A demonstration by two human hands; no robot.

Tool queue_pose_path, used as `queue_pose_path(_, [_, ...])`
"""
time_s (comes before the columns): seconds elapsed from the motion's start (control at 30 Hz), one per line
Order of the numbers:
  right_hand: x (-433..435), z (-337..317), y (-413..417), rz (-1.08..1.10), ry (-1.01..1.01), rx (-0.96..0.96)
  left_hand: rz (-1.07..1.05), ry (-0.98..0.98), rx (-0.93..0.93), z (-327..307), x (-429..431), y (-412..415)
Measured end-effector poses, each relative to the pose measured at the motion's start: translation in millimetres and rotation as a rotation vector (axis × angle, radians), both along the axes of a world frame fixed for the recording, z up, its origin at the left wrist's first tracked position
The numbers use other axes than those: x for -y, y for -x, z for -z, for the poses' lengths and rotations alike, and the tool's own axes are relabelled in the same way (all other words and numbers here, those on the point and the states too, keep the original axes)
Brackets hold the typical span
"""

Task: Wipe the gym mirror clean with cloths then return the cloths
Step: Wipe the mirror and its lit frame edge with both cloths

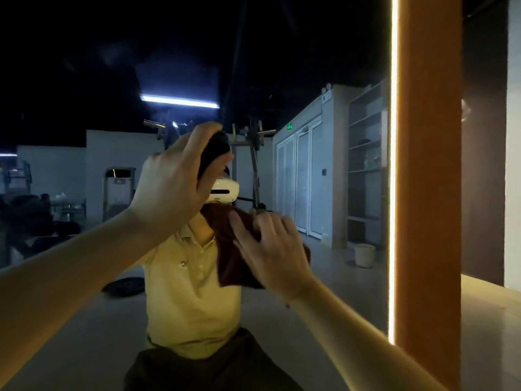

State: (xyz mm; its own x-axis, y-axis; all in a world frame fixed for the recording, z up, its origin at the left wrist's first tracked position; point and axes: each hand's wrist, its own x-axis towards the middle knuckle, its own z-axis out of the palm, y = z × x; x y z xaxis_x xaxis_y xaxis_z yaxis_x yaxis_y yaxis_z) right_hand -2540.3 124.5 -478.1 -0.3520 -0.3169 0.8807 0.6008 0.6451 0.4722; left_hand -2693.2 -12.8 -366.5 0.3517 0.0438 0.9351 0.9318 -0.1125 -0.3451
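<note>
- gym mirror (338,80) fills most of the view; it is dark up top and edged on the right by a glowing light strip (393,165) and an orange panel (428,165).
- reflected in the glass are a ceiling lamp (180,101), pale doors (301,179), open shelves (366,165), a bucket (364,254) on the floor and a weight plate (124,286) lying flat.
- left hand (180,176) is raised against the glass, fingers curled round a dark cloth (215,150).
- right hand (270,249) sits lower and just to the right, fingers spread and pressing a maroon cloth (234,261) flat on the mirror.
- pale floor (490,320) shows beyond the panel.
</note>
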Motion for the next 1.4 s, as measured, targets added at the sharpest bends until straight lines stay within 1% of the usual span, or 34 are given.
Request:
queue_pose_path(0.03, [-4,-26,-8,-0.004,0.035,-0.007,-0.031,0.019,-0.03,-1,-1,4])
queue_pose_path(0.1, [-11,-91,-22,-0.03,0.194,-0.196,-0.12,0.059,-0.128,2,-4,11])
queue_pose_path(0.17, [-14,-149,-35,0.012,0.242,-0.413,-0.192,0.067,-0.234,8,-6,17])
queue_pose_path(0.23, [-11,-174,-35,0.083,0.27,-0.518,-0.206,0.064,-0.283,11,-5,19])
queue_pose_path(0.3, [-3,-156,-23,0.059,0.325,-0.586,-0.185,0.059,-0.271,8,-3,19])
queue_pose_path(0.37, [4,-98,-12,-0.008,0.334,-0.538,-0.157,0.062,-0.228,5,-4,16])
queue_pose_path(0.4, [4,-63,-10,-0.004,0.321,-0.466,-0.148,0.055,-0.202,3,-5,13])
queue_pose_path(0.47, [-1,-1,-19,0.058,0.225,-0.279,-0.145,0.033,-0.172,1,-11,3])
queue_pose_path(0.53, [-18,18,-41,0.138,0.076,-0.068,-0.168,0.027,-0.166,-5,-19,-11])
queue_pose_path(0.57, [-27,9,-56,0.184,0.019,0.028,-0.188,0.029,-0.171,-8,-24,-18])
queue_pose_path(0.6, [-37,-7,-69,0.224,-0.008,0.069,-0.21,0.033,-0.176,-10,-28,-25])
queue_pose_path(0.63, [-46,-30,-77,0.233,-0.002,0.032,-0.222,0.04,-0.185,-11,-32,-30])
queue_pose_path(0.73, [-69,-112,-108,0.099,0.094,-0.302,-0.245,0.044,-0.216,-9,-42,-33])
queue_pose_path(0.77, [-74,-139,-118,0.102,0.143,-0.372,-0.263,0.029,-0.225,-9,-44,-32])
queue_pose_path(0.8, [-79,-160,-125,0.164,0.18,-0.417,-0.281,0.01,-0.231,-9,-46,-30])
queue_pose_path(0.83, [-84,-173,-130,0.239,0.201,-0.459,-0.293,-0.004,-0.232,-8,-48,-29])
queue_pose_path(0.87, [-88,-177,-129,0.259,0.221,-0.514,-0.298,-0.012,-0.231,-8,-49,-29])
queue_pose_path(0.9, [-87,-170,-123,0.216,0.26,-0.589,-0.301,-0.014,-0.232,-8,-48,-29])
queue_pose_path(0.93, [-85,-151,-115,0.127,0.296,-0.647,-0.305,-0.008,-0.225,-8,-46,-30])
queue_pose_path(0.97, [-81,-121,-106,0.025,0.317,-0.658,-0.308,0.002,-0.214,-8,-44,-33])
queue_pose_path(1.0, [-76,-86,-102,-0.052,0.306,-0.621,-0.311,0.01,-0.2,-9,-43,-36])
queue_pose_path(1.03, [-73,-54,-102,-0.072,0.268,-0.521,-0.316,0.013,-0.18,-11,-42,-40])
queue_pose_path(1.1, [-78,-13,-120,0.013,0.143,-0.237,-0.328,-0.005,-0.135,-17,-43,-49])
queue_pose_path(1.13, [-84,-12,-134,0.073,0.078,-0.117,-0.333,-0.018,-0.116,-22,-44,-54])
queue_pose_path(1.17, [-90,-22,-146,0.123,0.024,-0.037,-0.34,-0.028,-0.103,-26,-47,-58])
queue_pose_path(1.2, [-96,-40,-156,0.162,0.01,-0.001,-0.347,-0.033,-0.101,-28,-49,-60])
queue_pose_path(1.23, [-102,-64,-163,0.193,0.047,-0.014,-0.35,-0.03,-0.108,-30,-51,-61])
queue_pose_path(1.33, [-108,-153,-175,0.227,0.165,-0.256,-0.352,-0.008,-0.139,-28,-53,-56])
queue_pose_path(1.4, [-103,-199,-175,0.224,0.242,-0.426,-0.36,0.0,-0.155,-27,-52,-53])
